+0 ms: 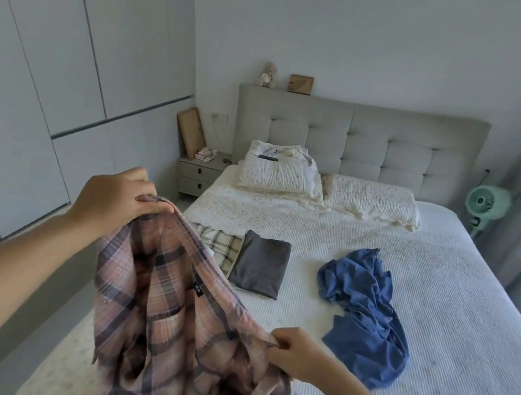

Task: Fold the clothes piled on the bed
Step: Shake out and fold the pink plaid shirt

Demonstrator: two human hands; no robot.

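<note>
Above the bed, pink plaid shirt held up, collar pinched by left hand at ten o'clock, right hand at five.

The bed is covered with a pale ribbed spread. Two pillows are propped at the headboard end, one with stuff stacked on it. A folded gray garment is laid beside a folded plaid one, touching. A crumpled blue garment is spread out nearby.
</note>
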